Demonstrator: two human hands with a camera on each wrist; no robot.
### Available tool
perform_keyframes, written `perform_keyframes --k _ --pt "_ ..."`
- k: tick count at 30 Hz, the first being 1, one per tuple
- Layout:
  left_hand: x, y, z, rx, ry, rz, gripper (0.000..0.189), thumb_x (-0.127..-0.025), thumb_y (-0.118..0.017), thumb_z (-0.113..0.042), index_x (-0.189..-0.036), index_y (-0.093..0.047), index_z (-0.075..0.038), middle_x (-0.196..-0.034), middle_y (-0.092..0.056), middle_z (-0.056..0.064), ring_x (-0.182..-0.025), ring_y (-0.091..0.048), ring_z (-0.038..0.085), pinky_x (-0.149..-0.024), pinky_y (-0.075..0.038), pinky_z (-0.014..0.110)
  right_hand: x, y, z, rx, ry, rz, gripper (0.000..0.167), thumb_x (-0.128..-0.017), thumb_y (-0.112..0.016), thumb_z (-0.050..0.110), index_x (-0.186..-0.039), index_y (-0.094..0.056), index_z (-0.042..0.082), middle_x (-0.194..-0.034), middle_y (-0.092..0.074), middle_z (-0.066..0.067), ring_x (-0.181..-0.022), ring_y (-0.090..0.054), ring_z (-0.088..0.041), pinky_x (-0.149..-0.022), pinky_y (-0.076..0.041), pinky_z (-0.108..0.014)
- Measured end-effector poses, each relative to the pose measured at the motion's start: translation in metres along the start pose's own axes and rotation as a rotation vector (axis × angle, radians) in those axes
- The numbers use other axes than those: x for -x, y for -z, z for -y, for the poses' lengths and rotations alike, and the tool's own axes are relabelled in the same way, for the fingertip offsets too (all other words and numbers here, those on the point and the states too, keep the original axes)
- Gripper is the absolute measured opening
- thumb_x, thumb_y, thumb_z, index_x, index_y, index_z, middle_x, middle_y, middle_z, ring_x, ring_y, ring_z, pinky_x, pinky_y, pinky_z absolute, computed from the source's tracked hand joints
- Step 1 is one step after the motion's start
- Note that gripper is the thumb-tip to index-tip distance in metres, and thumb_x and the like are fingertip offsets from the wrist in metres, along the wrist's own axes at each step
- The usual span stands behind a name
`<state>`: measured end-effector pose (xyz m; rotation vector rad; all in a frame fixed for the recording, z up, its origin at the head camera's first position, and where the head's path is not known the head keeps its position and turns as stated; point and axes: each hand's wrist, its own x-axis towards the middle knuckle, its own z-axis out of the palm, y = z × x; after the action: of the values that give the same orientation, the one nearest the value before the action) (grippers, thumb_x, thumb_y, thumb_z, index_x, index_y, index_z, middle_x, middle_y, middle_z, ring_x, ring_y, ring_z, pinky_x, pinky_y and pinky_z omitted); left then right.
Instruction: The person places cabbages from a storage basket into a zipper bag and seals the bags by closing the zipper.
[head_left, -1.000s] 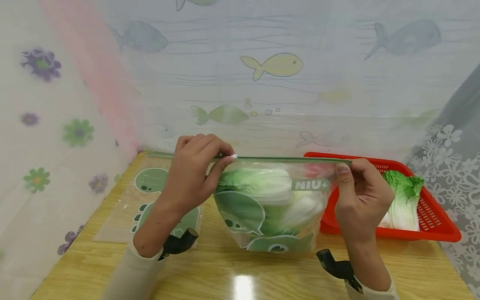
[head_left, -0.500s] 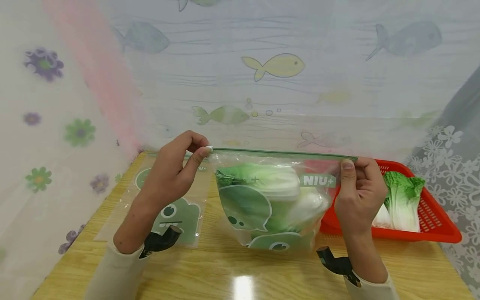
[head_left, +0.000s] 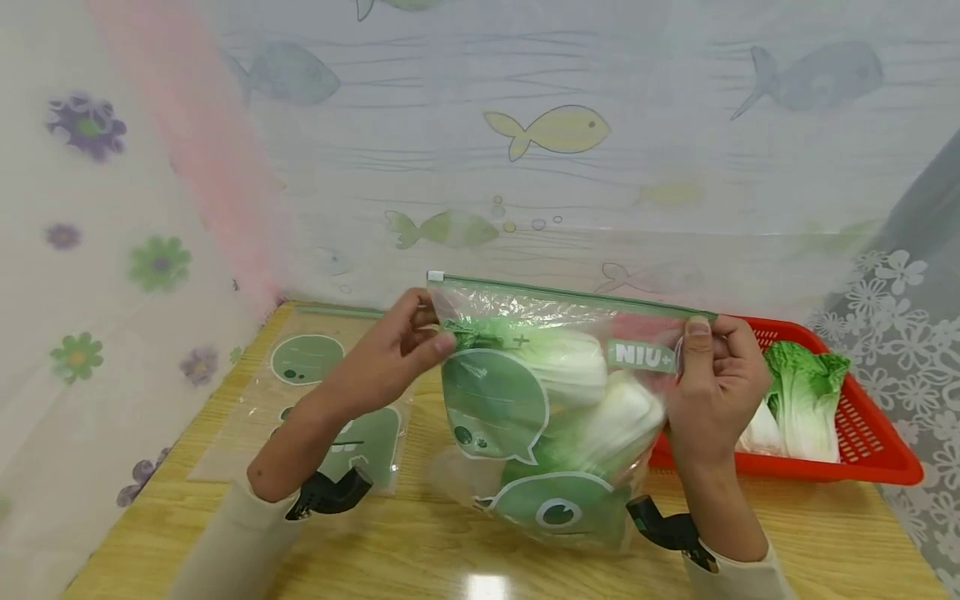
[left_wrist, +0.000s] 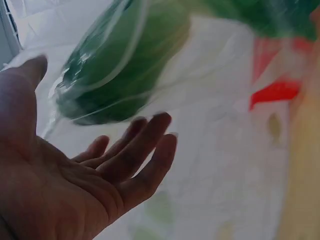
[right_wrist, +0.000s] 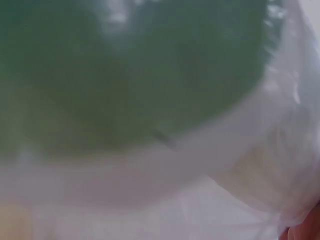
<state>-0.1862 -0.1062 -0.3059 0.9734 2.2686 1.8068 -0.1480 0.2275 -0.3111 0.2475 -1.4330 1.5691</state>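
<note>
A clear slider zip bag (head_left: pixel 491 400) with green cartoon prints stands tilted over the table, Chinese cabbages (head_left: pixel 573 362) inside it. My right hand (head_left: pixel 716 392) pinches its top right corner, thumb in front. The white slider (head_left: pixel 436 276) sits at the left end of the green zip strip. My left hand (head_left: pixel 405 354) is at the bag's left edge below the slider, its thumb tip overlapping the edge. In the left wrist view, the left hand's fingers (left_wrist: pixel 145 160) are spread and loosely bent beside the bag. Green print fills most of the right wrist view.
To the right, a red plastic basket (head_left: pixel 877 425) holds more Chinese cabbage (head_left: pixel 810 400). Another printed zip bag (head_left: pixel 247 433) lies flat at the left on the wooden table (head_left: pixel 420 550). A patterned curtain (head_left: pixel 637 250) hangs behind.
My left hand slid the slider leftward to the bag's end, then let go and dropped lower along the left edge. The bag's left side has risen and now tilts; the right hand keeps its pinch.
</note>
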Motion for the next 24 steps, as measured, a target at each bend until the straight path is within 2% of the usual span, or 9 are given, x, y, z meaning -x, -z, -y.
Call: perform_keyframes --k 3,6,10,13,15,17,20,21,24 --pt "0.0 -0.009 0.013 -0.008 0.062 0.072 0.054 -0.104 -0.069 -0.046 -0.133 -0.041 -0.01 -0.105 -0.055 0.011 -0.094 -0.062 0.023 -0.078 -0.052 0.032 0.002 -0.001 -0.003 -0.04 -0.084 0.01 0.019 -0.105 -0.066 0.006 -0.093 -0.066 -0.008 -0.07 -0.067 -0.007 -0.048 -0.051 -0.013 -0.048 -0.041 -0.018" --pt "-0.002 -0.016 0.021 -0.022 0.069 0.031 0.045 -0.102 -0.074 -0.039 -0.128 -0.046 -0.015 -0.086 -0.046 0.009 -0.071 -0.044 0.023 -0.066 -0.042 0.033 0.004 -0.003 -0.007 -0.059 -0.192 0.026 0.02 -0.106 -0.067 0.011 -0.097 -0.066 -0.007 -0.072 -0.066 -0.006 -0.054 -0.058 -0.014 -0.053 -0.051 -0.02" --pt "-0.006 -0.023 0.029 -0.006 0.089 -0.035 0.039 -0.102 -0.074 -0.038 -0.118 -0.049 -0.013 -0.08 -0.042 0.007 -0.067 -0.041 0.021 -0.064 -0.041 0.032 0.004 -0.007 -0.012 -0.049 -0.325 0.05 0.023 -0.107 -0.066 0.018 -0.1 -0.064 -0.003 -0.073 -0.063 -0.003 -0.058 -0.058 -0.013 -0.058 -0.055 -0.021" --pt "-0.01 -0.027 0.036 0.072 0.154 -0.056 0.04 -0.104 -0.071 -0.036 -0.126 -0.051 -0.01 -0.092 -0.056 0.007 -0.076 -0.059 0.018 -0.071 -0.053 0.031 0.003 -0.006 -0.016 -0.03 -0.433 0.096 0.023 -0.109 -0.062 0.024 -0.105 -0.063 0.001 -0.078 -0.055 -0.002 -0.065 -0.051 -0.013 -0.06 -0.048 -0.018" --pt "-0.013 -0.027 0.039 0.154 0.21 -0.076 0.048 -0.105 -0.069 -0.034 -0.14 -0.048 -0.009 -0.111 -0.065 0.012 -0.092 -0.07 0.022 -0.08 -0.059 0.035 0.001 -0.005 -0.018 0.004 -0.527 0.17 0.025 -0.111 -0.058 0.03 -0.115 -0.061 0.005 -0.092 -0.056 -0.002 -0.081 -0.054 -0.014 -0.07 -0.051 -0.017" --pt "-0.017 -0.027 0.043 0.22 0.271 -0.117 0.055 -0.105 -0.067 -0.034 -0.15 -0.045 -0.01 -0.128 -0.065 0.015 -0.106 -0.072 0.025 -0.087 -0.061 0.038 0.0 -0.005 -0.02 0.056 -0.625 0.282 0.033 -0.113 -0.052 0.034 -0.131 -0.055 0.007 -0.111 -0.056 -0.005 -0.096 -0.056 -0.017 -0.08 -0.051 -0.017" --pt "-0.022 -0.025 0.049 0.296 0.348 -0.18 0.062 -0.106 -0.065 -0.036 -0.155 -0.041 -0.006 -0.135 -0.061 0.019 -0.11 -0.07 0.024 -0.091 -0.061 0.037 0.001 -0.007 -0.024 0.164 -0.766 0.48 0.052 -0.114 -0.047 0.039 -0.157 -0.034 0.012 -0.145 -0.047 -0.012 -0.123 -0.055 -0.027 -0.1 -0.053 -0.029" --pt "-0.024 -0.024 0.052 0.311 0.368 -0.198 0.063 -0.107 -0.064 -0.037 -0.155 -0.041 -0.004 -0.136 -0.06 0.019 -0.11 -0.07 0.023 -0.091 -0.06 0.036 0.002 -0.008 -0.026 0.193 -0.803 0.543 0.06 -0.114 -0.047 0.039 -0.163 -0.025 0.013 -0.152 -0.043 -0.015 -0.127 -0.054 -0.03 -0.104 -0.053 -0.033" --pt "-0.029 -0.022 0.066 0.346 0.416 -0.234 0.064 -0.108 -0.062 -0.04 -0.154 -0.042 -0.001 -0.133 -0.061 0.017 -0.105 -0.07 0.019 -0.089 -0.06 0.032 0.009 -0.011 -0.035 0.255 -0.884 0.668 0.07 -0.113 -0.049 0.039 -0.166 -0.012 0.012 -0.159 -0.036 -0.023 -0.13 -0.053 -0.035 -0.107 -0.052 -0.042"
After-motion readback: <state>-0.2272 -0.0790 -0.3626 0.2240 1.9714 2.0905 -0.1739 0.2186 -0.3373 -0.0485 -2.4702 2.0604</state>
